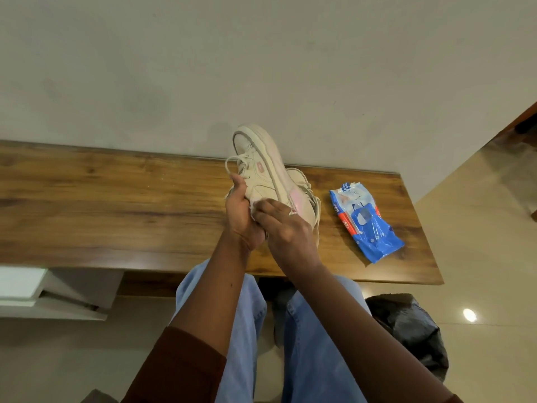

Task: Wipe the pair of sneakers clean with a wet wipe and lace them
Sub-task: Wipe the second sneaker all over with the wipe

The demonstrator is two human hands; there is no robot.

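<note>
A cream sneaker [260, 158] with a small pink patch is held up over the wooden table [116, 205], toe pointing away, sole turned to the right. My left hand [239, 213] grips it from below at the heel. My right hand [279, 225] presses a white wet wipe [255, 205] against the sneaker's side near the heel. A loose lace loops off its left side. The second cream sneaker [305, 196] lies on the table just behind and to the right, partly hidden by the first sneaker and my right hand.
A blue and white pack of wet wipes [366, 222] lies on the table to the right of the sneakers. A black plastic bag [412, 327] sits on the floor at lower right. The wall runs along the table's far edge.
</note>
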